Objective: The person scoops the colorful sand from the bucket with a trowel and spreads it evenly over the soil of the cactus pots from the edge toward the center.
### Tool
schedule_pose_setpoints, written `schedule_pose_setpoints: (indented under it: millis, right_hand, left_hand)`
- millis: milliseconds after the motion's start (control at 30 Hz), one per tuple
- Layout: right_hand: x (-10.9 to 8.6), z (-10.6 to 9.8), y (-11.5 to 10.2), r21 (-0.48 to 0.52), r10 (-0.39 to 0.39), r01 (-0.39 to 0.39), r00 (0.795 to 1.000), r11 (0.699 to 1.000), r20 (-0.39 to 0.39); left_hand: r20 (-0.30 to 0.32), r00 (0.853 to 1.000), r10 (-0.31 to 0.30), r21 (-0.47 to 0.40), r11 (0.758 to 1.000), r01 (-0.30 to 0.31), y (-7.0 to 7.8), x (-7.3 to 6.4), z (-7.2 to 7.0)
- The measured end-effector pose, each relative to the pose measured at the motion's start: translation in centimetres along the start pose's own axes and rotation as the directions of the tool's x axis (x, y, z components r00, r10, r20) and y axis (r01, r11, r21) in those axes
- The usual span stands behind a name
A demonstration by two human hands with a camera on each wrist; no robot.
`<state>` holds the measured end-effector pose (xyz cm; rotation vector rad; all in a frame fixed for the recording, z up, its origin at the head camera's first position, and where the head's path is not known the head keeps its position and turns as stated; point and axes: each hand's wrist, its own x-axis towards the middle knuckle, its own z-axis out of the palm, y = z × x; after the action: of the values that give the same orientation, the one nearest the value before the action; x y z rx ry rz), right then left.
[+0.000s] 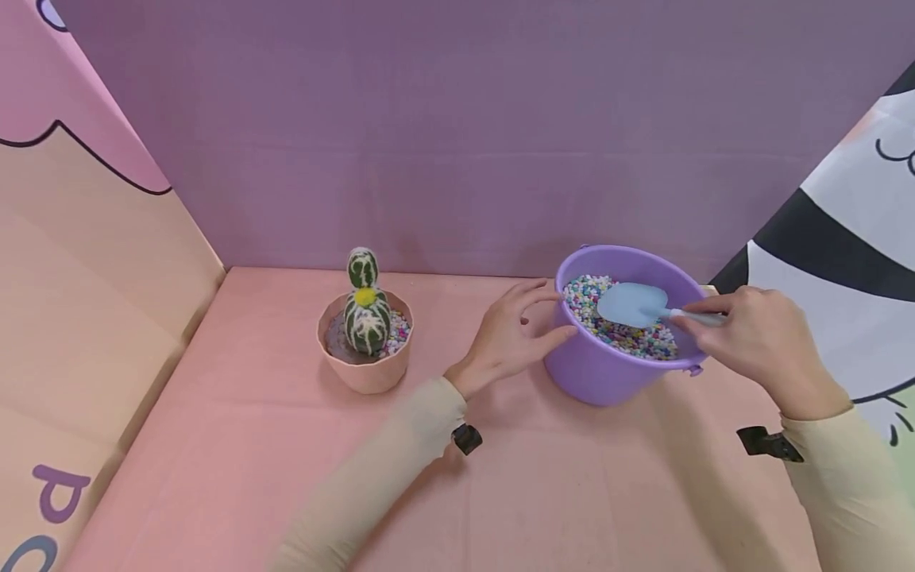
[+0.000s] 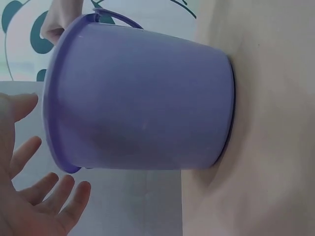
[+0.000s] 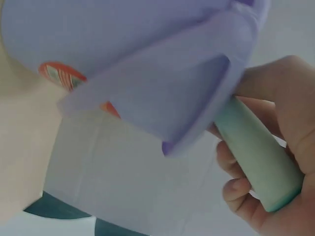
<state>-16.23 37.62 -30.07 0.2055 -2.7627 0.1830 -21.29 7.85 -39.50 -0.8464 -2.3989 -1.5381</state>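
A purple bucket holds many small multicoloured pebbles. Over them, inside the rim, lies the pale blue blade of a toy shovel. My right hand grips the shovel by its handle at the bucket's right edge. On the other side my left hand is held beside the rim with fingers spread; in the left wrist view the fingers appear just short of the bucket. Whether the shovel blade touches the pebbles is unclear.
Left of the bucket stands a peach pot with a striped cactus and some pebbles at its right side. The pink tabletop meets a purple back wall. Printed panels border both sides.
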Motion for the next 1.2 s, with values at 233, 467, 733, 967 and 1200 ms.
schedule_pose_setpoints:
  millis: [233, 467, 733, 967, 1200]
  right_hand:
    - [-0.4, -1.1, 0.7, -0.042, 0.006, 0.0, 0.991, 0.999, 0.133]
    - [-0.1, -1.8, -0.3, -0.121, -0.03, 0.05, 0.986, 0.991, 0.162]
    - [1.5, 1.7, -0.7, 0.029, -0.087, 0.085, 0.993, 0.996, 0.084]
    - [2.1, 3.2, -0.1, 0.136, -0.042, 0.033, 0.997, 0.99, 0.057]
    - [1.7, 3.3, 0.2, 0.155, -0.069, 0.061, 0.997, 0.986, 0.045]
  left_hand:
    - [0.066, 0.997, -0.032, 0.086, 0.996, 0.027, 0.2, 1.1, 0.3]
    - [0.077, 0.996, -0.048, 0.048, 0.998, 0.045, 0.3, 1.2, 0.5]
    - [0.067, 0.996, -0.064, 0.033, 0.998, 0.062, 0.6, 1.0, 0.1]
    - [0.073, 0.995, -0.063, 0.034, 0.998, 0.061, 0.6, 1.0, 0.2]
    - [0.084, 0.994, -0.071, -0.061, 0.995, 0.076, 0.0, 0.7, 0.9]
